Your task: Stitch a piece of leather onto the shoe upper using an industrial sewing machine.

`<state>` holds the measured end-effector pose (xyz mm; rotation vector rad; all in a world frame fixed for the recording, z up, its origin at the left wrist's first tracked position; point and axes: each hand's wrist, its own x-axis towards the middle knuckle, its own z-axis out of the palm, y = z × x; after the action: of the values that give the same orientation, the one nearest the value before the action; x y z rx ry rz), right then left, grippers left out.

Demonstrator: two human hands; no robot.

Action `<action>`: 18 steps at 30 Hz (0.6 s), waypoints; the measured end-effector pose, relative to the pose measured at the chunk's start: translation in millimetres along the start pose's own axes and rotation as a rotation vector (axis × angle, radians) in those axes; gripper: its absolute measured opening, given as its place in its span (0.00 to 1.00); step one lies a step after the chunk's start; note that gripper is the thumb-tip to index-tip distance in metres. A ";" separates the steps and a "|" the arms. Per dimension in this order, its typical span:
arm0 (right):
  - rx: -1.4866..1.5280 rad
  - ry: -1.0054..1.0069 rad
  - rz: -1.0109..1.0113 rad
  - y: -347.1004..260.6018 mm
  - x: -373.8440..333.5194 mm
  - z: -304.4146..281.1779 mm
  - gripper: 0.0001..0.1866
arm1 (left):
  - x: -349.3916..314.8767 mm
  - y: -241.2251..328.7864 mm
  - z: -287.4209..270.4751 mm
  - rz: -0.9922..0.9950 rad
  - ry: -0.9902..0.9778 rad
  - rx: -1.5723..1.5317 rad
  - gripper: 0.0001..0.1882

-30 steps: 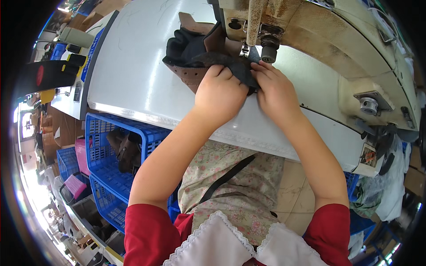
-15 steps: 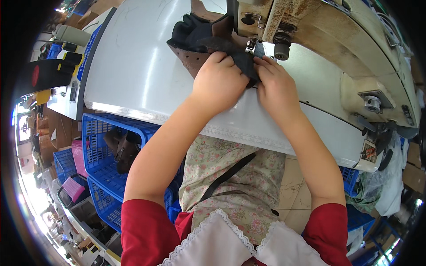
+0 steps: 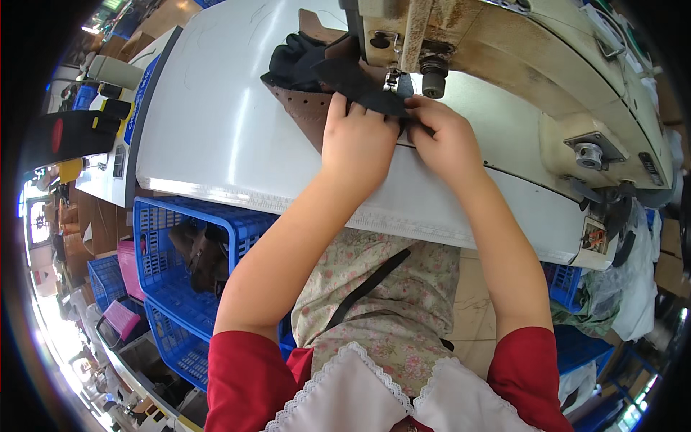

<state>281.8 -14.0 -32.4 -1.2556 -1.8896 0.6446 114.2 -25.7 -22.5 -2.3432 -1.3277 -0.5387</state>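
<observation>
A brown leather shoe upper (image 3: 301, 109) with a row of small holes and a black lining (image 3: 353, 75) lies bunched on the sewing machine's bed. My left hand (image 3: 360, 144) grips its near edge, fingers tucked under the black flap. Close by on the right, my right hand (image 3: 448, 138) pinches the end of the same black lining between thumb and curled fingers. Just beyond the fingertips stands the presser foot (image 3: 392, 79) of the sewing machine (image 3: 504, 54). The needle is too small to make out.
The white sewing table (image 3: 209, 129) extends to the left. Below its front edge is a blue plastic basket (image 3: 183, 284) with dark brown pieces inside. The machine's handwheel side (image 3: 589, 155) rises at right. Another machine (image 3: 79, 137) stands at far left.
My left hand has turned, its fingers now beneath the black flap instead of on top. The right-hand fingers have curled into a tighter pinch. The black lining has been lifted and folded over.
</observation>
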 end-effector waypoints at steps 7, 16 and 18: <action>-0.094 0.050 -0.168 9.7 -4.8 4.9 0.11 | -8.1 -18.1 9.3 0.040 -0.042 -0.191 0.19; -0.170 0.015 -0.194 0.2 -6.4 5.2 0.13 | -5.7 -20.1 10.3 0.030 0.017 -0.307 0.17; -0.188 0.010 -0.207 -2.2 -5.6 7.5 0.13 | -5.3 -20.9 10.6 0.040 0.021 -0.309 0.17</action>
<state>275.7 -20.0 -36.9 -1.1536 -2.0764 0.3582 95.0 -14.2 -31.2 -2.5943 -1.2601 -0.8034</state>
